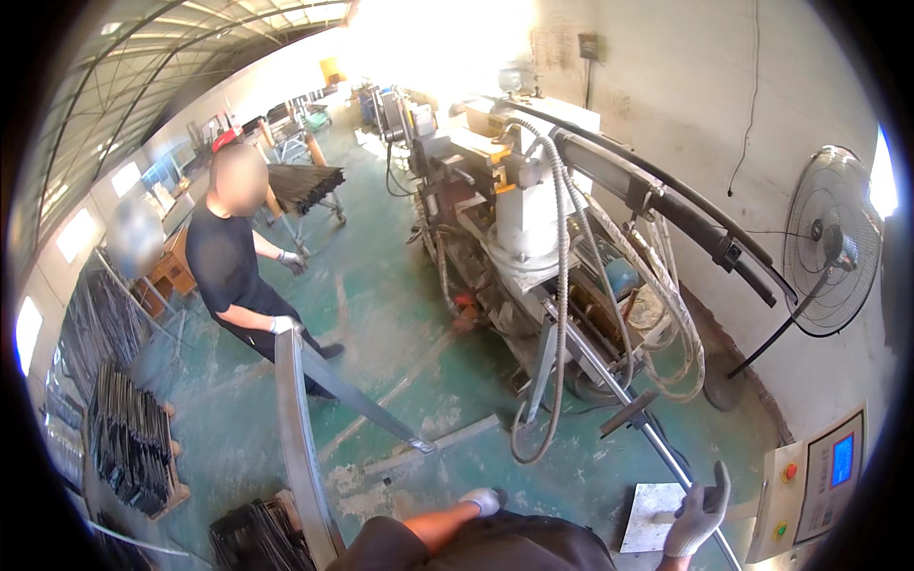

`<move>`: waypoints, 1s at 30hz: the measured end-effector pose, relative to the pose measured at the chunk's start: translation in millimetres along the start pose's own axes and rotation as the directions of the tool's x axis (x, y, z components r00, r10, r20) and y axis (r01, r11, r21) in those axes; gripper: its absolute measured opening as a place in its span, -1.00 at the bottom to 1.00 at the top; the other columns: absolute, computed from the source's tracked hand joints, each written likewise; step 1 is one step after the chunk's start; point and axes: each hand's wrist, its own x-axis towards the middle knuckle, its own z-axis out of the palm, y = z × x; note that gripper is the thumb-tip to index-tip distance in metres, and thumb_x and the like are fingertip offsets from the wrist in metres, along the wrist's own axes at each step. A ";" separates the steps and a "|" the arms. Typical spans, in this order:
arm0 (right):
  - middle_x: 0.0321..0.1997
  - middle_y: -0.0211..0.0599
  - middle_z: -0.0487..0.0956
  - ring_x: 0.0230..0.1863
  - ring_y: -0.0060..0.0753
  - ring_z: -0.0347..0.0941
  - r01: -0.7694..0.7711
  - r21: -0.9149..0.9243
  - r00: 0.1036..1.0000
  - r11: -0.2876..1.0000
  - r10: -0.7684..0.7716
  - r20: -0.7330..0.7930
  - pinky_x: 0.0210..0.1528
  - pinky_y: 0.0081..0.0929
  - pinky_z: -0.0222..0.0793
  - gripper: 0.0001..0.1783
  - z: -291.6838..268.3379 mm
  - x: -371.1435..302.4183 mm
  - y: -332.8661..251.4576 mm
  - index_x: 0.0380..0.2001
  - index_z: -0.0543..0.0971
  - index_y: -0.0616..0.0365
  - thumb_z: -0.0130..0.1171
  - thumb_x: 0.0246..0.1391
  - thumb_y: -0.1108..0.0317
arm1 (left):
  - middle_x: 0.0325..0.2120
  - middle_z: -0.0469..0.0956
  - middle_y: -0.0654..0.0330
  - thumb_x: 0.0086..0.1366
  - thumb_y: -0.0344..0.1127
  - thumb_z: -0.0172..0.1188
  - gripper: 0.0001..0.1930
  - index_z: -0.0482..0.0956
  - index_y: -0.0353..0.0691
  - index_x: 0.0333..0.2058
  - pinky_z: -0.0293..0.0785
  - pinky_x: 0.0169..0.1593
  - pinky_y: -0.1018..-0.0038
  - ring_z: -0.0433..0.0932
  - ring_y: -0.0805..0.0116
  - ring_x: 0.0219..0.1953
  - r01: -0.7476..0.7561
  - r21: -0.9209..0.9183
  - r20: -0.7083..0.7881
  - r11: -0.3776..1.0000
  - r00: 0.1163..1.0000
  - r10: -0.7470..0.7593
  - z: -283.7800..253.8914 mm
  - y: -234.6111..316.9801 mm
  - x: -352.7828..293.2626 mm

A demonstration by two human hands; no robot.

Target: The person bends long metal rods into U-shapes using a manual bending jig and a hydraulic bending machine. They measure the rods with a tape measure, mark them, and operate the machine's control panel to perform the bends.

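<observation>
My right hand (700, 519), in a pale work glove, is raised near the control panel (809, 485). One finger points up, the others bend loosely, and nothing is in it. A metal rail (659, 443) passes behind it, with a white plate (650, 519) beside. My left hand (483, 501), also gloved, is close in front of my body; its fingers are mostly hidden. To the left, a person (233, 252) in dark clothes rests a gloved hand (285, 324) at the top of a grey metal profile piece (303, 447), whose other length (371, 404) slants toward the floor.
A large machine (524, 219) with hoses and a long dark beam (657, 195) fills the centre right. A standing fan (830, 238) is by the wall. Stacks of dark metal bars (129, 443) lie at the left; more bars (303, 186) rest on a trolley behind the person.
</observation>
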 end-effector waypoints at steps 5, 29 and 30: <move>-0.60 -0.53 0.35 -0.64 -0.73 0.23 0.082 -0.039 0.966 0.996 -0.069 0.248 -0.63 -0.70 0.14 -0.53 15.5 -26.6 13.3 0.10 0.48 0.30 0.02 0.06 0.65 | -0.16 0.64 -0.03 0.16 -0.20 0.03 -0.67 0.70 -0.18 -0.23 0.50 -0.01 0.17 0.62 -0.04 -0.08 0.062 0.019 -0.107 0.998 0.992 -0.059 17.2 -8.9 3.3; -0.55 -0.39 0.53 -0.53 -0.61 0.42 0.535 0.062 0.542 0.843 -0.398 0.740 -0.40 -0.60 0.39 -0.57 113.9 -10.4 -59.7 -0.01 0.54 0.29 0.21 -0.03 0.63 | -0.14 0.65 0.02 0.08 -0.29 0.14 -0.69 0.70 -0.15 -0.19 0.56 -0.07 0.22 0.63 0.08 -0.07 0.019 0.157 -0.088 0.987 0.996 -0.005 -93.8 26.4 9.1; -0.51 -0.22 0.59 -0.52 -0.47 0.49 0.478 0.054 0.579 0.876 -0.362 0.731 -0.35 -0.50 0.46 -0.58 125.1 -8.1 -66.2 -0.03 0.55 0.33 0.27 -0.04 0.55 | -0.20 0.66 0.01 0.08 -0.28 0.14 -0.72 0.71 -0.16 -0.25 0.57 -0.10 0.20 0.65 0.05 -0.12 -0.015 0.167 -0.173 0.986 0.984 0.044 -127.7 29.8 6.1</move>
